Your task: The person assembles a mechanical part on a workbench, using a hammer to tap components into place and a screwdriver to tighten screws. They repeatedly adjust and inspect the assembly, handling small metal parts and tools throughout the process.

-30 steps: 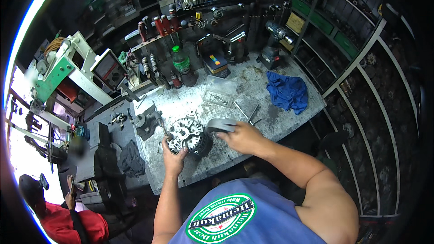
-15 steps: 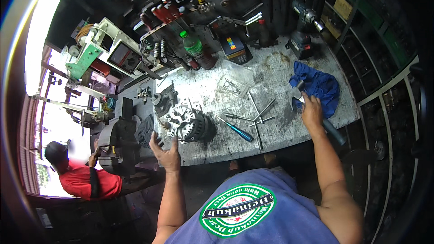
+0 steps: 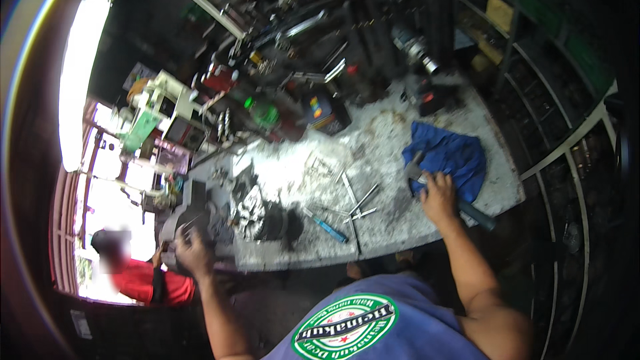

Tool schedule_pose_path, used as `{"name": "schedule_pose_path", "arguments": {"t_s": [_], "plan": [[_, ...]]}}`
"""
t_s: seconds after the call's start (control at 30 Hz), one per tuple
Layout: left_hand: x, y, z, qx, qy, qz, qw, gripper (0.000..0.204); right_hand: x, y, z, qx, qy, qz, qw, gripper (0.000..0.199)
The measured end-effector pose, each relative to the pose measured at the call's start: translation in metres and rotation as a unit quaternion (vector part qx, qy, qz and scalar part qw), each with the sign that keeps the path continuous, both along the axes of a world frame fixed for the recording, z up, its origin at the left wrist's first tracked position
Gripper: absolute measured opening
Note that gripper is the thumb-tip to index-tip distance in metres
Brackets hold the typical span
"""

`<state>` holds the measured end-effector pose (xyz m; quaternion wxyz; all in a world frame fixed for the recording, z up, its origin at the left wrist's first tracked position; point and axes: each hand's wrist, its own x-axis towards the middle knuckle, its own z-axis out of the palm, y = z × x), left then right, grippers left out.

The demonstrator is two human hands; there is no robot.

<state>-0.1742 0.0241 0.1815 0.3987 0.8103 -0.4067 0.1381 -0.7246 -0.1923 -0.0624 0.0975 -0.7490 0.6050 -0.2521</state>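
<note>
The hammer (image 3: 475,214) is being covered at its shaft by the right grip (image 3: 438,199), beside the cloth (image 3: 463,147), with the fingers partly curled; whether it is being clasped or merely touched cannot be told through the blur. The left grip (image 3: 193,250) is being held clear of the table (image 3: 393,219), loosely spread, with nothing seen in it, near the vice (image 3: 195,195). The alternator (image 3: 251,217) is being supported by the table, to the right of the left grip and slightly beyond it, well to the left of the right grip, and is being touched by neither. A screwdriver (image 3: 328,227) and rods (image 3: 365,199) are being kept loose between the two grips. No tool is being applied to the alternator, so a pause between steps is being suggested; what is done on it and what is left are being hidden by the blur.
</note>
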Motion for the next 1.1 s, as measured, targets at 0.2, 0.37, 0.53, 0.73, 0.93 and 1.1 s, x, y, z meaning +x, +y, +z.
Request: {"name": "schedule_pose_path", "arguments": {"t_s": [0.2, 0.37, 0.53, 0.73, 0.93, 1.1], "plan": [[-0.126, -0.025, -0.031, 0.013, -0.087, -0.192, 0.978, 0.04, 0.064, 0.058, 0.054, 0.08, -0.285, 0.203, 0.934, 0.052], [-0.233, -0.072, -0.096, 0.126, -0.048, -0.382, 0.914, 0.043, 0.129, 0.088, 0.098, 0.292, -0.522, 0.275, 0.753, 0.055], [-0.252, -0.079, -0.097, 0.148, -0.002, -0.448, 0.881, 0.049, 0.124, 0.071, 0.085, 0.202, -0.423, 0.24, 0.85, 0.035], [-0.22, -0.039, -0.122, 0.249, 0.085, -0.465, 0.846, 0.062, 0.106, 0.06, 0.049, 0.231, -0.372, 0.189, 0.879, 0.042], [-0.159, 0.042, -0.137, 0.279, 0.272, -0.254, 0.885, 0.055, 0.102, 0.008, 0.038, 0.154, -0.195, 0.13, 0.96, 0.039], [-0.12, 0.105, -0.148, 0.229, 0.205, -0.178, 0.935, 0.051, 0.14, -0.04, 0.048, 0.073, -0.189, 0.209, 0.957, 0.041]]}}
